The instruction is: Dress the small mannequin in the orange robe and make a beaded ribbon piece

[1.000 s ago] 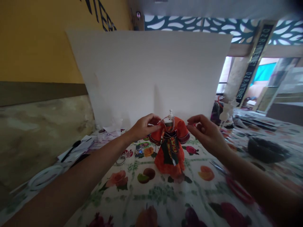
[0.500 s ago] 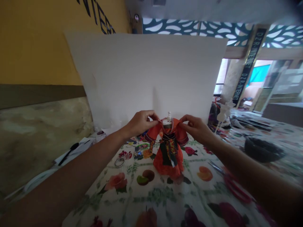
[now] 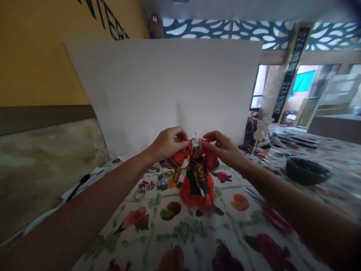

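Note:
A miniature dress (image 3: 209,186) with an orange-red skirt, wide beaded sleeves and a dark patterned sash stands upright on a small white dress form (image 3: 196,134). Only the form's knobbed neck and part of its chest show above the beaded neckline. My left hand (image 3: 170,142) pinches the orange cloth at the left shoulder between thumb and fingers. At the opposite shoulder, my right hand (image 3: 225,147) has its fingertips closed on the cloth beside the neckline. Its fingers partly cover that shoulder.
Scissors (image 3: 275,217) with red handles lie under my right forearm. A black bowl (image 3: 307,171) and small white dress forms (image 3: 261,130) stand to the right. A ring-shaped item (image 3: 139,194) and shiny trim (image 3: 162,183) lie left of the dress. A white board (image 3: 158,82) rises behind.
Both hands have come closer to the neck, drawing the shoulder cloth inward over the form. The neckline opening looks narrower. The camera view has shifted slightly.

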`<state>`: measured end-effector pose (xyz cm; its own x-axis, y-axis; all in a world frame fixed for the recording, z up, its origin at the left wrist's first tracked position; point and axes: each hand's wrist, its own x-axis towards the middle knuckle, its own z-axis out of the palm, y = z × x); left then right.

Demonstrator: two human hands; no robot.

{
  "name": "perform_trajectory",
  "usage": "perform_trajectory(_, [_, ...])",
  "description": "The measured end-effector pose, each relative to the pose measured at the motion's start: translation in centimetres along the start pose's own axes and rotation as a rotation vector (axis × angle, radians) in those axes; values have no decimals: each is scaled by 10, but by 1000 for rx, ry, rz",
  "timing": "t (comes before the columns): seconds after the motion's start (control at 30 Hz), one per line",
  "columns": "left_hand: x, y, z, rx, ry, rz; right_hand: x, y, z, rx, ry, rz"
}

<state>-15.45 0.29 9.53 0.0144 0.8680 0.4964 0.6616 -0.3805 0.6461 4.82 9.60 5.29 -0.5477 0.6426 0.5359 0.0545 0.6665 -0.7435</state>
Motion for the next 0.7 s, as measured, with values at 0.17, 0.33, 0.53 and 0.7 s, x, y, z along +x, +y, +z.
perform_trajectory(0.17, [1,-4,3,-14,-10,-28,9,-11,1,-78,6,11])
perform_trajectory(0.33, [3,-11,10,-58,32,-18,26,-13,9,-19,-36,18])
perform_trajectory(0.53, [7,-15,9,35,81,-58,32,-11,12,23,-130,1])
perform_trajectory(0.7, [1,-15,8,0,-50,-232,32,-9,11,99,-167,32])
